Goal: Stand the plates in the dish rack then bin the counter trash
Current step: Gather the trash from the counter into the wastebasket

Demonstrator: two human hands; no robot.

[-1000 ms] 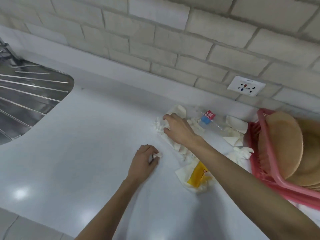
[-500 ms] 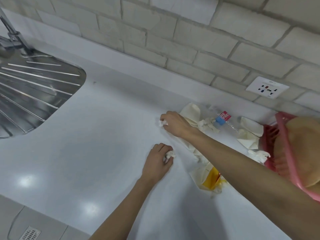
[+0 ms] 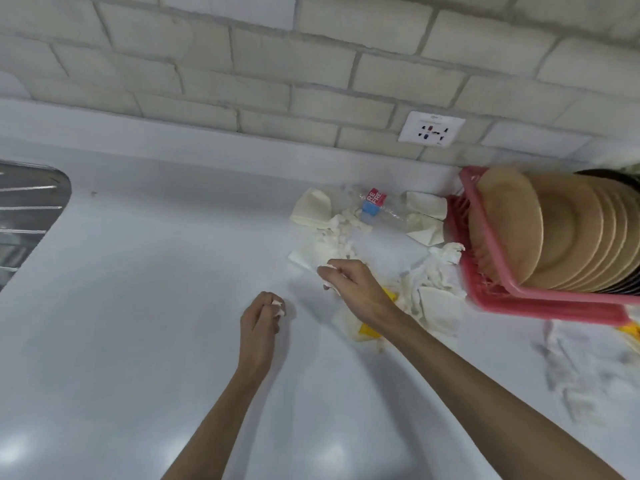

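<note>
While the trash pile (image 3: 341,233) lies on the white counter (image 3: 138,306) just beside the one pink dish rack (image 3: 540,301), two hands hold bits of it. The right hand (image 3: 356,289) pinches one white tissue scrap (image 3: 329,275) at the pile's near edge. The left hand (image 3: 259,320) is curled round a second scrap (image 3: 278,306), a little apart. In the pile I count one clear bottle (image 3: 374,209) and one yellow wrapper (image 3: 370,329). The tan plates (image 3: 502,230) stand in the rack, too close together to count. One socket (image 3: 431,129) is on the wall, and one steel drainboard (image 3: 27,209) is far left.

Probably a home kitchen: steel sink drainboard (image 3: 31,216), dish rack (image 3: 540,299), tiled wall (image 3: 311,64).
</note>
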